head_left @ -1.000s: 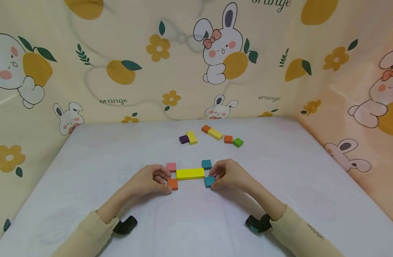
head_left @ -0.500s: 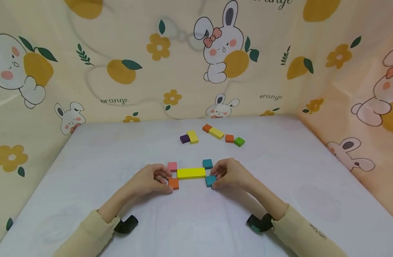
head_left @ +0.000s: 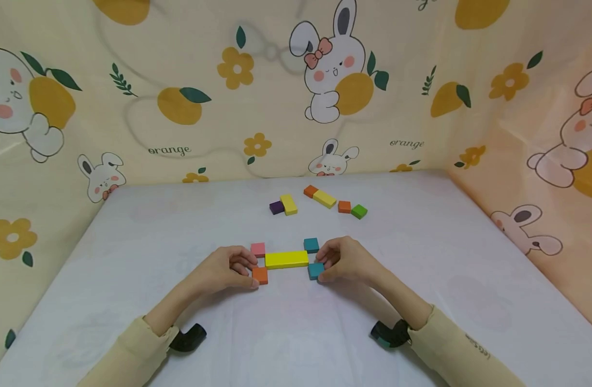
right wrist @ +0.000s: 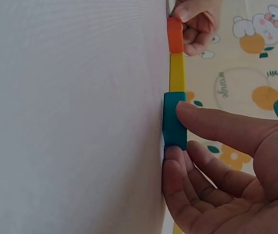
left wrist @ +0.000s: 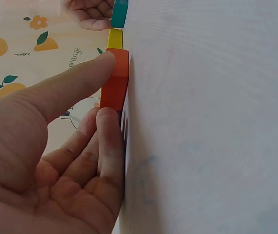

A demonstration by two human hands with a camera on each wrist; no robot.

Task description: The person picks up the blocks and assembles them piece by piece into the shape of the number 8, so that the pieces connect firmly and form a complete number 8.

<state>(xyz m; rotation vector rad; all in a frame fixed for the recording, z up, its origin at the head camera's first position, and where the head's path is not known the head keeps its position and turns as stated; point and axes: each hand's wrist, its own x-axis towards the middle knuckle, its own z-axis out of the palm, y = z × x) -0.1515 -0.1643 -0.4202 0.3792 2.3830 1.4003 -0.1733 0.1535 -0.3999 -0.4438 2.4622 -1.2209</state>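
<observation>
A long yellow block point(head_left: 286, 259) lies on the white tabletop with a small block at each corner. At its left end are a pink block point(head_left: 258, 250) and an orange block point(head_left: 260, 276); at its right end are two teal blocks, the far one point(head_left: 311, 245) and the near one point(head_left: 316, 271). My left hand point(head_left: 228, 269) pinches the orange block point(left wrist: 115, 80), its thumb on the near side and index finger at the left side. The near teal block point(right wrist: 175, 121) is pinched likewise between thumb and fingers of my right hand point(head_left: 346, 262).
Farther back lie a purple block point(head_left: 276, 207) beside a yellow block point(head_left: 288, 204), an orange block point(head_left: 310, 191) against another yellow block point(head_left: 324, 199), and an orange block point(head_left: 344, 207) beside a green block point(head_left: 359, 211). A patterned cloth point(head_left: 276, 107) rises behind the table.
The head view has shifted slightly. Both hands and the blocks keep the same places relative to each other.
</observation>
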